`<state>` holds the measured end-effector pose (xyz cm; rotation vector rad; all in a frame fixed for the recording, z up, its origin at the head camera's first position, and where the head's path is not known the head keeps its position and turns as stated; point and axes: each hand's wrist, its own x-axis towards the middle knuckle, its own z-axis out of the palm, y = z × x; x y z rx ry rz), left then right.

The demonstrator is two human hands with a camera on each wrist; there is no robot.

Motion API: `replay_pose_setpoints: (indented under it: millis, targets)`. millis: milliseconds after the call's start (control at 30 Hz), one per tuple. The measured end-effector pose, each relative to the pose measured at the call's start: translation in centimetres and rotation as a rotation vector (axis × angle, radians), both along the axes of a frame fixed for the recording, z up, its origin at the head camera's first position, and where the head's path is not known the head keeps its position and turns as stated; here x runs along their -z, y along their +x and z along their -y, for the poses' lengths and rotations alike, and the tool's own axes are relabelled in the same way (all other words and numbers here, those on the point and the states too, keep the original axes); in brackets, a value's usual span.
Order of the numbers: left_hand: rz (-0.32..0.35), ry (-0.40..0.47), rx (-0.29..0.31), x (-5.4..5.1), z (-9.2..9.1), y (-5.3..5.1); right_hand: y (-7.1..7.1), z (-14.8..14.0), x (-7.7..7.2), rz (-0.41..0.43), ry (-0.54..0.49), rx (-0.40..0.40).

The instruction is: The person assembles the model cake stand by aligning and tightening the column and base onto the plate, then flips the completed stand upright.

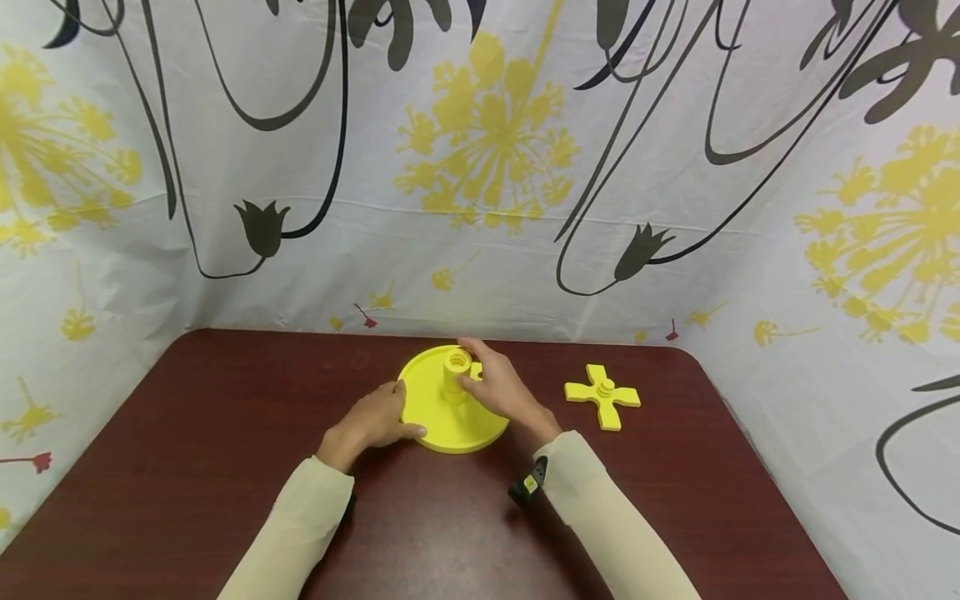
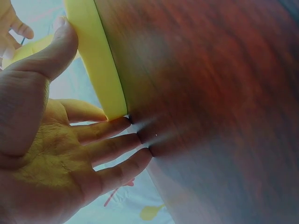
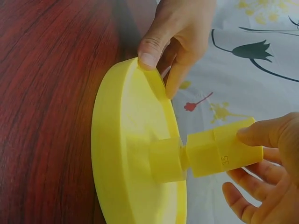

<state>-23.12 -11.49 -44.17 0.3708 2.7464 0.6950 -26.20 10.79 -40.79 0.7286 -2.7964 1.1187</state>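
A round yellow dish with a raised rim lies on the table. My left hand holds its left edge, thumb on the rim, fingers against the outer side in the left wrist view. From the dish's middle rises a short yellow post. Above it, a yellow cylindrical piece marked "35" is pinched near its far end by my right hand. Whether that piece is joined to the post, I cannot tell. In the head view a small yellow part shows partly behind the right fingers.
A yellow four-armed cross piece with a round knob lies on the dark red table, right of the dish. Patterned white cloth hangs behind the table and at both sides.
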Motion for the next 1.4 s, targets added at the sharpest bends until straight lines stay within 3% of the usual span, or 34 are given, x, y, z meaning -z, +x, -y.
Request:
replay_pose_setpoints:
  millis: [367,833,1400]
  targets:
    - [-0.005,-0.005,0.005,-0.15,-0.03,0.14,0.04,0.37,0.47,-0.036,0.039,0.133]
    - [0.006,-0.008,0.011,-0.22,0.05,0.06,-0.12,-0.03,0.32,0.018,-0.020,0.019]
    - [0.013,-0.019,0.005,-0.11,-0.01,0.01,-0.13,0.30,0.72,-0.018,0.041,0.124]
